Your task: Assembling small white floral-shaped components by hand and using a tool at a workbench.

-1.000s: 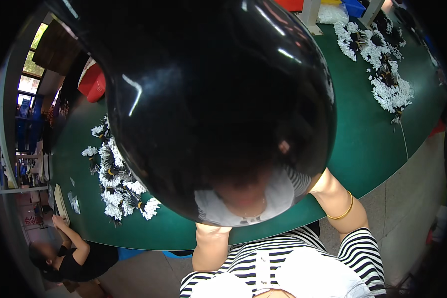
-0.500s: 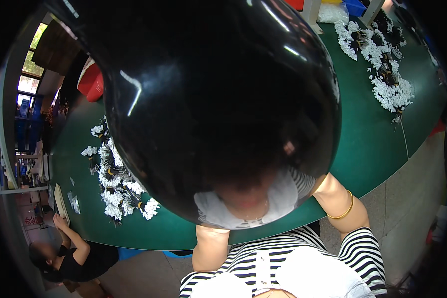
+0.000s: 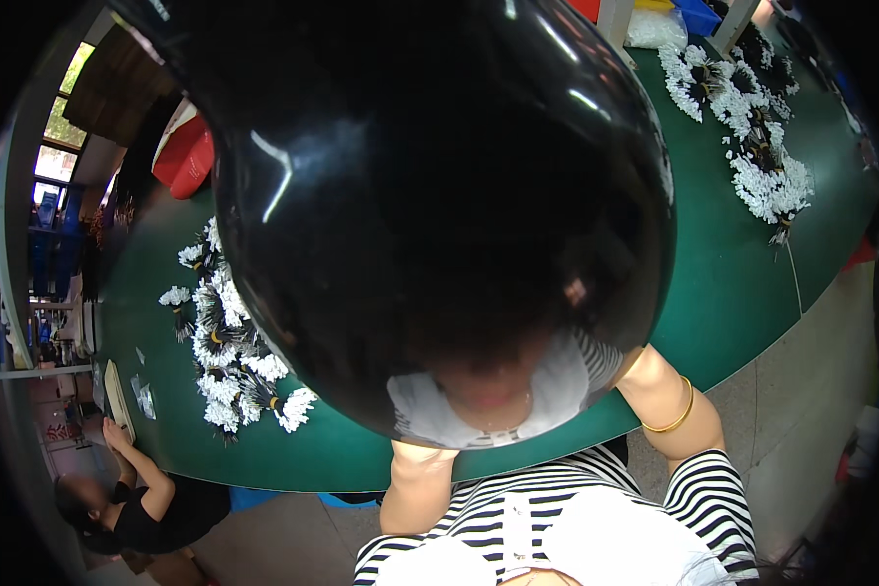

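Observation:
A large, glossy black rounded thing (image 3: 439,225) fills the middle of the head view and hides both of my hands. Only the wrist end of my left hand (image 3: 423,459) shows at its lower edge. The wrist of my right hand (image 3: 641,369) goes behind its lower right side, with a gold-coloured bangle (image 3: 687,405) on the forearm. What either hand touches is covered. Left of the black thing, bundles of black wires with white ends (image 3: 220,356) lie on the green table (image 3: 723,303).
More white-ended wire bundles (image 3: 767,181) lie at the far right. A clear plastic bag (image 3: 654,29) and a blue bin (image 3: 698,15) stand at the back. A red object (image 3: 186,161) is at the back left. Another person (image 3: 146,498) works at the left edge.
The black thing sits slightly further right in the picture, and the wrist of my left hand has shifted slightly right. The wire bundles lie as before.

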The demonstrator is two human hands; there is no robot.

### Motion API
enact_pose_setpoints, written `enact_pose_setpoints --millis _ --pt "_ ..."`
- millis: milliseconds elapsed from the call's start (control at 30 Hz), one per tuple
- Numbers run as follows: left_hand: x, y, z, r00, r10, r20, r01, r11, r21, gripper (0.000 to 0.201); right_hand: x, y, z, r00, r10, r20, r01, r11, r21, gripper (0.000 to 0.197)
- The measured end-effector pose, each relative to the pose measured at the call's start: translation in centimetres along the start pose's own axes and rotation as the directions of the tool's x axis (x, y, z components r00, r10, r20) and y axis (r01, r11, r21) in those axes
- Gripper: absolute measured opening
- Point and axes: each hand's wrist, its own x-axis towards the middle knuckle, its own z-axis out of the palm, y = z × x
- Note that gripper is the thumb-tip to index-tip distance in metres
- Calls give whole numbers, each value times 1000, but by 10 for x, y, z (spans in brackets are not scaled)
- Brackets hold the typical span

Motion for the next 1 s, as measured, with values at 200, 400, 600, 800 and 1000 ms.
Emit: enact_pose_setpoints --millis 200,400,600,800,1000 --pt "-1 -8 -22 881 360 305 -459 804 377 15 -2 -11 3 998 35 50 -30 994 -109 15" --pt "-7 -10 -8 953 295 62 -291 954 -67 22 0 -2 0 996 -61 58 60 998 13 19" --pt "-6 -11 -12 951 297 92 -285 951 -122 24 3 -8 9 985 -174 15 169 973 156 23" --pt "-4 -14 -23 861 439 258 -495 839 224 22 -2 -2 5 999 23 48 -22 1000 -7 20" --pt "-6 -17 -41 879 402 256 -454 871 190 34 0 7 -3 999 -41 35 40 999 32 24"
